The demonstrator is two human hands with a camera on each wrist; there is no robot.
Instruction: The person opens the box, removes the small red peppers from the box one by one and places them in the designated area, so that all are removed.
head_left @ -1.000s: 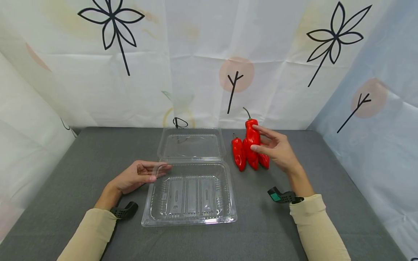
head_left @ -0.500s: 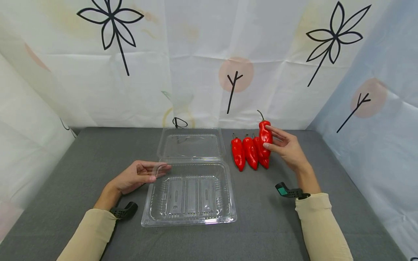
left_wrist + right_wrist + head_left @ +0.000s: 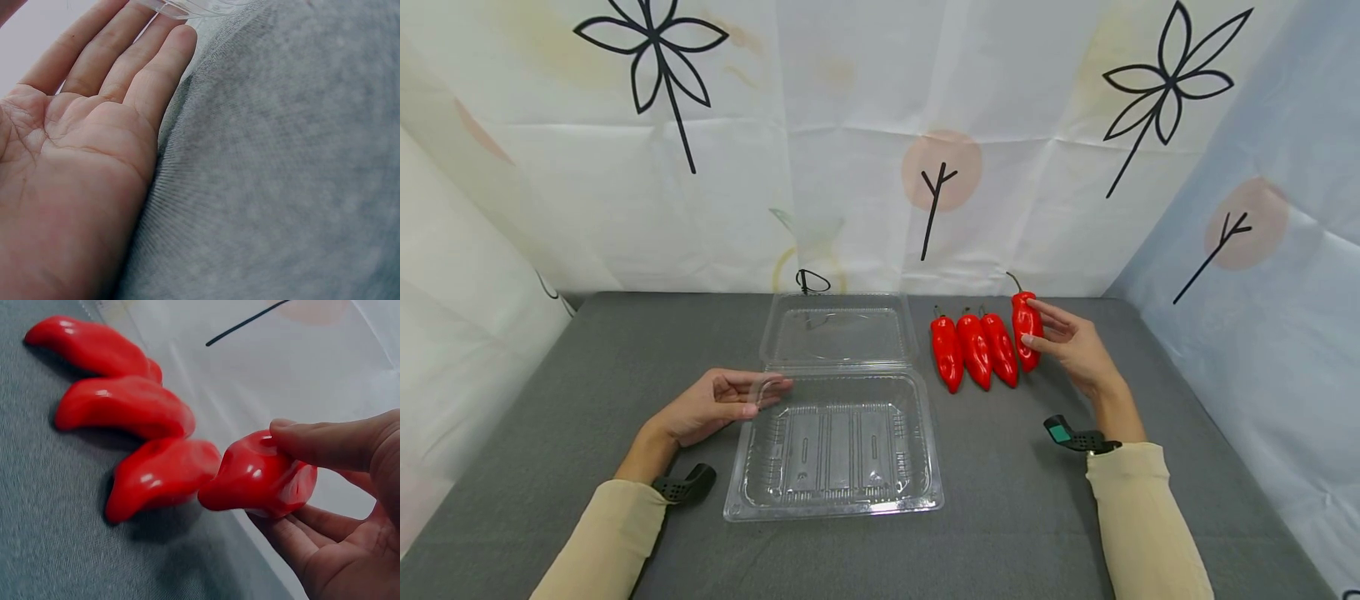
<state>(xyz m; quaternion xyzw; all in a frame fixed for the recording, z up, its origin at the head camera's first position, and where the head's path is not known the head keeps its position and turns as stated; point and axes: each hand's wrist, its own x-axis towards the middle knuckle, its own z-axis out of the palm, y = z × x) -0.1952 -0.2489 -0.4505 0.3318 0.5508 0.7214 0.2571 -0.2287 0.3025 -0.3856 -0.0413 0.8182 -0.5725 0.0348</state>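
My right hand point(image 3: 1078, 350) pinches a red pepper point(image 3: 1026, 329) between thumb and fingers, its green stem pointing to the back wall. In the right wrist view this pepper point(image 3: 259, 478) hangs above the table, tip toward the camera. Just left of it three more red peppers point(image 3: 976, 350) lie side by side in a row. My left hand point(image 3: 711, 407) is at the left edge of a clear plastic clamshell box point(image 3: 835, 446), fingers extended and touching its rim. In the left wrist view the fingers point(image 3: 119, 62) are nearly straight, with the box's edge at their tips.
The box's lid point(image 3: 838, 329) lies folded back toward the wall. A grey cloth covers the table point(image 3: 985, 517). A white printed curtain point(image 3: 850, 167) stands behind it, with more curtain at both sides. A thin black cord loop point(image 3: 813, 282) shows behind the lid.
My right hand has carried its pepper right and lowered it beside the row, uncovering the three lying peppers. The left hand and the box have stayed put.
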